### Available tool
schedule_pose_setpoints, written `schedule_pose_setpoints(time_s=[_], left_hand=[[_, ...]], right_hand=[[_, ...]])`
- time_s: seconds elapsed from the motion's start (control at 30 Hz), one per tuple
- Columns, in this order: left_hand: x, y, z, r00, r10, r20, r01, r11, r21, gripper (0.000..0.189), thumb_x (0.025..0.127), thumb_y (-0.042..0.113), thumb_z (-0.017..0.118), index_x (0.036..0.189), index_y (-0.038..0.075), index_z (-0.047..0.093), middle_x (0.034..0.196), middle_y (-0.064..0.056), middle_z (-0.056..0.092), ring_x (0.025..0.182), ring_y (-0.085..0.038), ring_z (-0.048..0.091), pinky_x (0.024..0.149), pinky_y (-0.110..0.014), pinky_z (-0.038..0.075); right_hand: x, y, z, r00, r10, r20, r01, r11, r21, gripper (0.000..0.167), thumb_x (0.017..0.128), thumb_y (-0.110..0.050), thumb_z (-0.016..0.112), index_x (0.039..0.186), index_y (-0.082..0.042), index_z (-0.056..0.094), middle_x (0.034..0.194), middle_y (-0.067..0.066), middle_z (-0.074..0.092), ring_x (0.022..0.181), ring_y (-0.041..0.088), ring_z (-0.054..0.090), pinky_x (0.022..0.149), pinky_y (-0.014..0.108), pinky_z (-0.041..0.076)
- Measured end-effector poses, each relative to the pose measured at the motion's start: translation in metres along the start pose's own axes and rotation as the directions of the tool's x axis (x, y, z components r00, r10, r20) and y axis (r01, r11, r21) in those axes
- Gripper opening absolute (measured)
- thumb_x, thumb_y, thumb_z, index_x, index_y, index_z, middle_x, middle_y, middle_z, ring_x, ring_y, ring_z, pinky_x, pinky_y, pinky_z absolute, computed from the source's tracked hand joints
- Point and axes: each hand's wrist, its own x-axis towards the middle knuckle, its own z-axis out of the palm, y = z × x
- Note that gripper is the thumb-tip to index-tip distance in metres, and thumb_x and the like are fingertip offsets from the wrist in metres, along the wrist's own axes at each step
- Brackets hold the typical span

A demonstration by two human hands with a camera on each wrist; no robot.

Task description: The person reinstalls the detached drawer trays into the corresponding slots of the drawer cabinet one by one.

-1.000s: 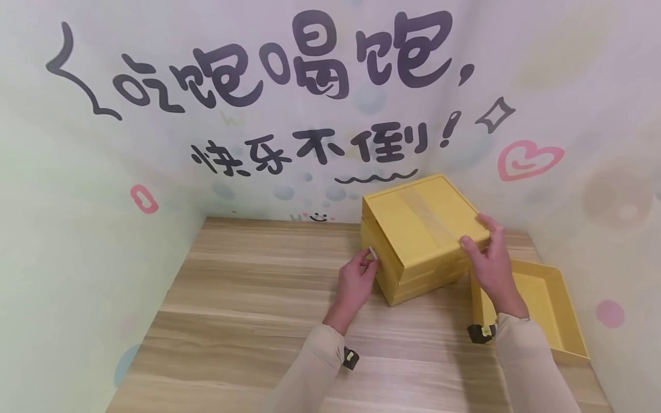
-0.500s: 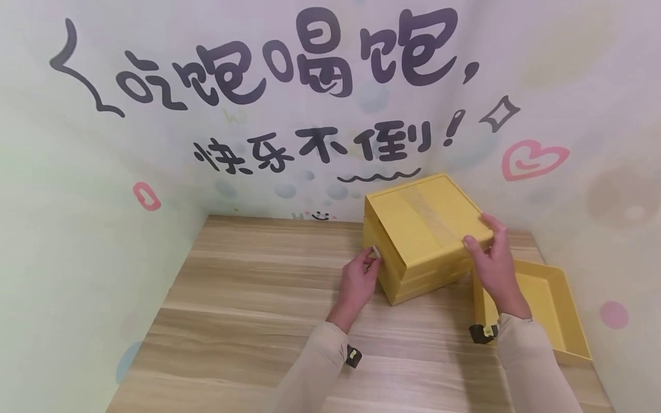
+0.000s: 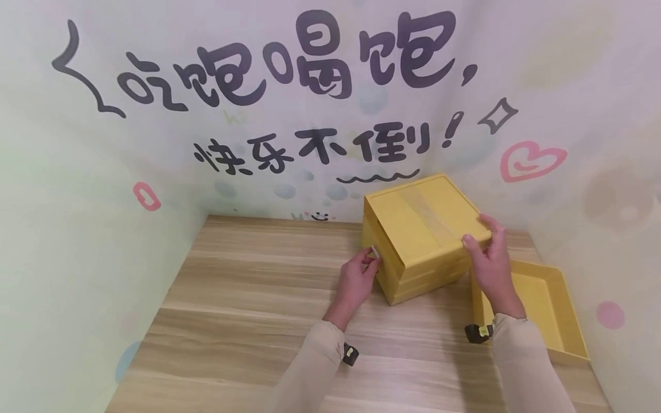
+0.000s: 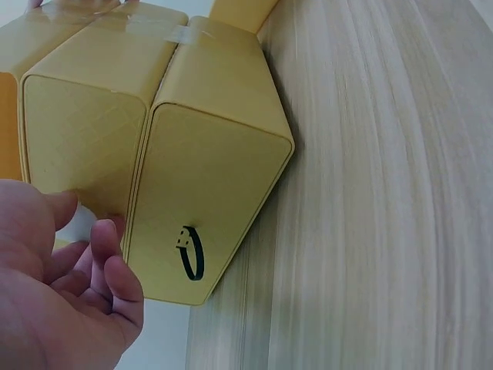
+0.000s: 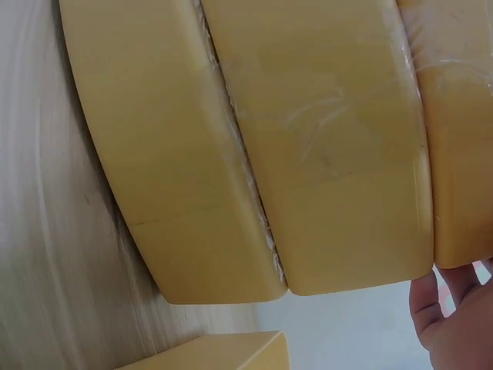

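A stack of yellow boxes (image 3: pixel 426 223), bound with clear tape, stands on the table towards the back right. At its left face my left hand (image 3: pixel 355 285) pinches a small white piece (image 4: pixel 78 227) between thumb and finger, against the front of the middle box (image 4: pixel 85 139). Its full shape is hidden by the fingers. The lowest box (image 4: pixel 212 162) bears a dark curved mark (image 4: pixel 192 254) on its front. My right hand (image 3: pixel 492 265) grips the right edge of the top box, thumb on the near side and fingers over the far side.
A shallow yellow tray (image 3: pixel 560 312), open at the top, lies to the right of the stack, partly behind the right forearm. The wood-grain table (image 3: pixel 248 321) meets a white wall cloth (image 3: pixel 268 201) with dark lettering close behind the stack.
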Motion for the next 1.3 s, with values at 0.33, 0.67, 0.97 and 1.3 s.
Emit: schedule_pose_setpoints(time_s=[0.33, 0.67, 0.97, 1.3], left_hand=[[-0.004, -0.001, -0.008, 0.996, -0.063, 0.061, 0.067, 0.995, -0.076, 0.044, 0.105, 0.041, 0.053, 0.144, 0.019, 0.056, 0.117, -0.003, 0.07, 0.106, -0.024, 0.073, 0.076, -0.026, 0.057], [-0.009, -0.011, -0.026, 0.999, -0.038, 0.017, 0.04, 0.995, -0.093, 0.042, 0.107, 0.042, 0.048, 0.135, 0.013, 0.061, 0.119, -0.01, 0.071, 0.087, -0.036, 0.066, 0.061, -0.027, 0.05], [-0.009, -0.013, -0.046, 0.998, -0.054, -0.038, 0.05, 0.994, -0.097, 0.04, 0.105, 0.047, 0.049, 0.131, 0.019, 0.063, 0.115, -0.003, 0.071, 0.077, -0.021, 0.061, 0.059, -0.027, 0.049], [-0.011, -0.015, -0.06, 0.994, -0.03, -0.101, 0.023, 0.997, -0.068, 0.036, 0.106, 0.043, 0.049, 0.129, 0.019, 0.064, 0.112, 0.0, 0.07, 0.075, -0.022, 0.06, 0.058, -0.027, 0.049]], right_hand=[[-0.001, -0.006, 0.005, 0.999, 0.029, -0.044, -0.028, 0.999, 0.025, 0.049, 0.107, -0.024, 0.044, 0.155, -0.018, 0.034, 0.151, -0.002, 0.04, 0.083, 0.006, 0.04, 0.08, 0.018, 0.035], [0.0, -0.005, 0.005, 0.99, 0.131, -0.05, -0.131, 0.991, 0.008, 0.046, 0.108, -0.028, 0.032, 0.153, -0.026, 0.037, 0.155, 0.0, 0.039, 0.097, 0.011, 0.04, 0.084, 0.025, 0.032], [0.0, -0.007, 0.008, 0.985, 0.145, -0.094, -0.142, 0.989, 0.038, 0.044, 0.106, -0.025, 0.033, 0.15, -0.023, 0.043, 0.155, -0.003, 0.042, 0.104, 0.008, 0.04, 0.088, 0.024, 0.03], [-0.002, -0.012, 0.012, 0.99, 0.128, -0.061, -0.125, 0.991, 0.051, 0.046, 0.106, -0.019, 0.03, 0.149, -0.017, 0.044, 0.156, 0.0, 0.041, 0.107, 0.011, 0.04, 0.091, 0.024, 0.029]])
